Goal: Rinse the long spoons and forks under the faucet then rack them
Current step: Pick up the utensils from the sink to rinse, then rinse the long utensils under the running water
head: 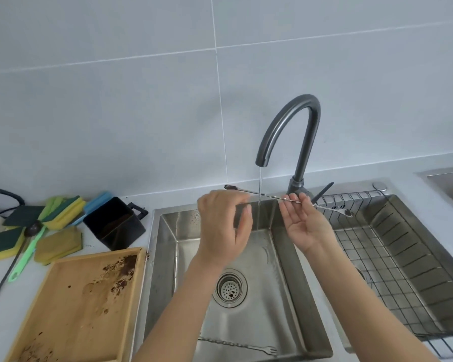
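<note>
A long twisted metal stirrer (272, 196), fork tip at its left end and small spoon at its right end, lies level under a thin stream from the dark faucet (296, 131). My right hand (304, 220), palm up, holds its shaft at the fingertips. My left hand (224, 226) curls around the shaft near the fork end; whether the fingers grip it is hard to see. A second long fork (246, 346) lies on the bottom of the left sink basin (183, 257). The wire rack (377, 257) sits in the right basin with nothing in it.
On the left counter: a stained wooden tray (71, 309), a black square cup (114, 226), several sponges (60, 210), a green brush (28, 254) and a long black spoon (8, 270). The drain strainer (229, 287) sits mid-basin.
</note>
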